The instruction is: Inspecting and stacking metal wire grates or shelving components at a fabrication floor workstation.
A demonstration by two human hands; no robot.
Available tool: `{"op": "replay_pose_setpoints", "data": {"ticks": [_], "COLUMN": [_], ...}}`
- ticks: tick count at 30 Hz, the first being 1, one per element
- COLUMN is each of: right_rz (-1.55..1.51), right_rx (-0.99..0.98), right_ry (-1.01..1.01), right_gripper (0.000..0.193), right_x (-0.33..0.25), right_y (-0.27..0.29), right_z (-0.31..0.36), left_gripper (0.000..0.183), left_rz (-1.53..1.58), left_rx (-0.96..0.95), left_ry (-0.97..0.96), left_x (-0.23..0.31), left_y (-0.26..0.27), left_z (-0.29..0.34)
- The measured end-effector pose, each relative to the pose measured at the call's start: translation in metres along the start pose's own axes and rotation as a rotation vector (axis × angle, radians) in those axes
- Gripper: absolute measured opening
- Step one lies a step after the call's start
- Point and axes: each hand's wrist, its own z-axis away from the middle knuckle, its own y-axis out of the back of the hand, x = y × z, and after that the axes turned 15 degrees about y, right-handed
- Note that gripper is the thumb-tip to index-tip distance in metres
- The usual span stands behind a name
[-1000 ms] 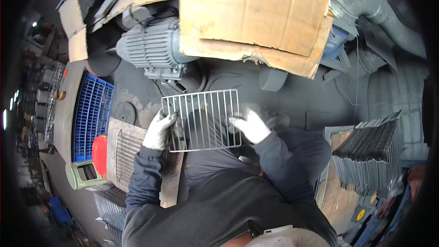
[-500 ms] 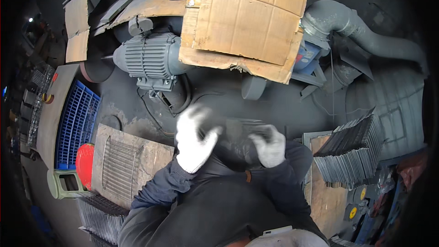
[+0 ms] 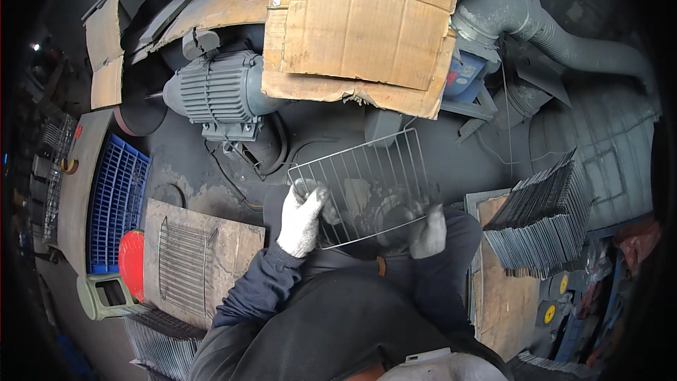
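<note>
A rectangular wire rack with thin parallel bars is held tilted in front of my lap. My left hand, in a white glove with greyed fingertips, grips its left end, the thumb pressed over the frame. Close to the rack's lower right corner is my right hand, gloved too; its fingers are dark and smeared by motion, so I cannot tell whether they grip the wire. Another wire rack lies flat on a worn board to my left.
A thick stack of wire racks stands on a board at my right; more racks are at lower left. Ahead are a grey electric motor, cardboard sheets and a ribbed duct. A blue crate and green stool stand left.
The rack, an indistinct blur before, now shows clearly, raised and tilted between my hands. My left hand has closed on its left end. My right hand has shifted slightly rightward.
</note>
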Motion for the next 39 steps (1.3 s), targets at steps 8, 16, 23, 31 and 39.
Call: {"op": "replay_pose_setpoints", "data": {"ticks": [8,16,23,31,39], "right_rz": [0.526,0.514,0.473,0.483,0.405], "right_rx": [-0.239,-0.097,-0.102,-0.125,0.037], "right_ry": [-0.200,-0.215,-0.223,-0.277,-0.464], "right_gripper": [0.032,0.031,0.027,0.026,0.030], "right_x": [-0.026,-0.021,0.024,0.028,-0.010], "right_y": [-0.009,0.027,0.002,0.000,-0.007], "right_z": [-0.044,-0.093,-0.115,-0.110,-0.119], "left_gripper": [0.031,0.038,0.021,0.049,0.024], "left_rz": [-0.221,-0.188,-0.195,-0.459,-0.216], "left_rx": [-0.183,-0.210,0.073,0.033,-0.048], "left_ry": [0.260,0.434,0.376,0.434,0.522], "left_x": [-0.027,-0.056,-0.041,-0.020,-0.035], "left_y": [0.012,-0.020,-0.007,0.008,-0.005], "left_z": [-0.038,-0.103,-0.106,-0.111,-0.116]}}
